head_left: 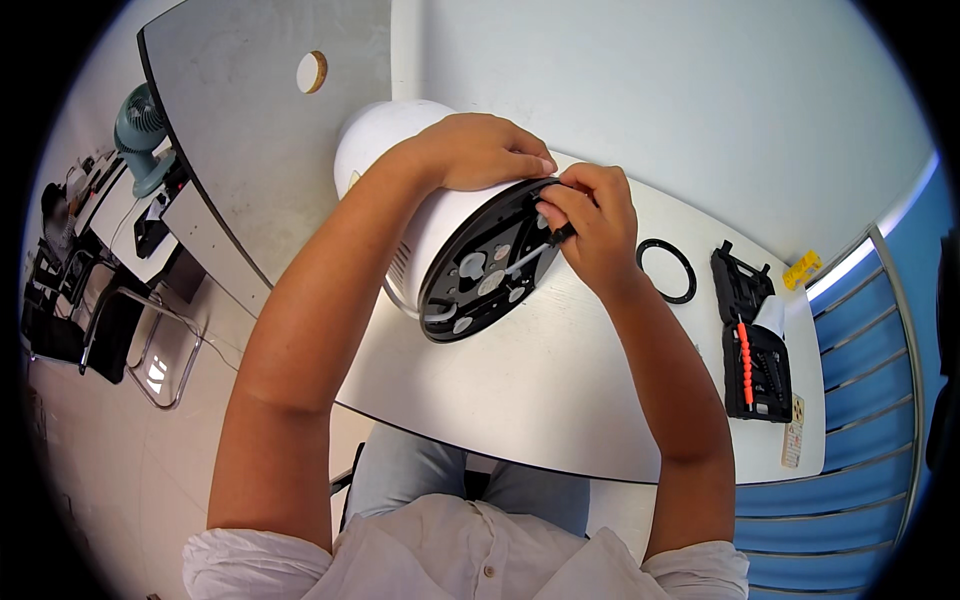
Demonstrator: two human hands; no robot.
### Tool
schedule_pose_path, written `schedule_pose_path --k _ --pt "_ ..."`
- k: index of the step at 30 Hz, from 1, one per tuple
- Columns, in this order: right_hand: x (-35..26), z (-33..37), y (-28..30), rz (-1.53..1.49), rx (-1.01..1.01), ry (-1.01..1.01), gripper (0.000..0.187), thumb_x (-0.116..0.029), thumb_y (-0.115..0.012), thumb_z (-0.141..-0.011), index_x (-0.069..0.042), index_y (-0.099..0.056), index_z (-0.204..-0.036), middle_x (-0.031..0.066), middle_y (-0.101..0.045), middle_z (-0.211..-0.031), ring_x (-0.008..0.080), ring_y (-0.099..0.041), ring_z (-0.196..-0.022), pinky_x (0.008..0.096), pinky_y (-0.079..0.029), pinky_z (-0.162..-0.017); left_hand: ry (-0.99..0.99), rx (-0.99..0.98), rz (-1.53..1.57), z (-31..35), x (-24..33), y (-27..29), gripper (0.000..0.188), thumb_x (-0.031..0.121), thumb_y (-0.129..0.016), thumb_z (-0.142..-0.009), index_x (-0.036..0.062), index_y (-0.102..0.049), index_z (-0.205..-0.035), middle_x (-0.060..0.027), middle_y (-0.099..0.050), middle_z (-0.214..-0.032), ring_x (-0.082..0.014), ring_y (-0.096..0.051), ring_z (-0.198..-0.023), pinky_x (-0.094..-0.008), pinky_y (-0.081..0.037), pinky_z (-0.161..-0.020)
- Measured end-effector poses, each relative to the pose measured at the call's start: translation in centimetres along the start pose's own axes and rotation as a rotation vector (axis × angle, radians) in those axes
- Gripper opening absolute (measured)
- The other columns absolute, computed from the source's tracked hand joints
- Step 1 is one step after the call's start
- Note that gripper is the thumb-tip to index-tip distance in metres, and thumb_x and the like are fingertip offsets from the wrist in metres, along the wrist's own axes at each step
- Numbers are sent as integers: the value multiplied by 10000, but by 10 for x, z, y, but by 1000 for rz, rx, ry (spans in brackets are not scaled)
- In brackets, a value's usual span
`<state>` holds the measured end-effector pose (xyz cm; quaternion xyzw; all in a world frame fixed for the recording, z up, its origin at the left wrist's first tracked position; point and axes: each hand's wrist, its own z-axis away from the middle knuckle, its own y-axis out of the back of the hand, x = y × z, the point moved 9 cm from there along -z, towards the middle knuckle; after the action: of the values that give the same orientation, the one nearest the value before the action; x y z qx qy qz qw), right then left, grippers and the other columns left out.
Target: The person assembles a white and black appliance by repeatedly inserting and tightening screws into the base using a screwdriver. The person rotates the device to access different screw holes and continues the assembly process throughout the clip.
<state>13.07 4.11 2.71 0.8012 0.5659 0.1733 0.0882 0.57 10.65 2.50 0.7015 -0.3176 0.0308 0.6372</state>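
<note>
A white rounded appliance [425, 215] lies tilted on its side on the table, its round black base [470, 305] turned toward me and to the right. My left hand [485, 150] lies over the top of the white body, its fingers closed over the edge by the base. At the upper right of the base, my right hand [600, 215] has its fingers bent and pinched on the rim. A pale grey rod or cable with a black end [530, 260] crosses the base beneath my right fingers. I cannot tell whether that hand also touches it.
To the right on the white table [500, 410] lie a black ring [668, 271], an open black tool case [740, 285] with an orange flexible shaft [745, 365], a pale remote control [793, 432] and a yellow item [801, 270]. A grey partition [250, 130] stands at left.
</note>
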Motion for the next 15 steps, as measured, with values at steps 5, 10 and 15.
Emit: schedule_pose_path --k 5,10,15 --pt "2 -1 -3 7 29 -18 241 -13 -756 -669 -86 -604 -840 25 -571 -934 216 -538 -784 301 -481 -598 10 -6 -9 0 0 0 398 480 -457 -896 221 -713 -1055 -66 -699 -996 -249 -622 -942 -341 -456 -865" --pt "12 -12 -1 -65 6 -144 238 5 -733 -663 -81 -579 -824 40 -568 -870 236 -532 -768 324 -473 -596 -15 13 -13 0 3 1 399 476 -449 -898 212 -713 -1040 -70 -697 -986 -251 -620 -935 -347 -456 -857" --pt "10 -23 -9 -42 -187 -120 228 4 -708 -681 -95 -583 -843 19 -555 -840 221 -525 -775 321 -471 -610 13 -27 -33 0 5 1 383 384 -501 -875 143 -695 -1099 -94 -695 -1015 -245 -620 -929 -337 -449 -862"
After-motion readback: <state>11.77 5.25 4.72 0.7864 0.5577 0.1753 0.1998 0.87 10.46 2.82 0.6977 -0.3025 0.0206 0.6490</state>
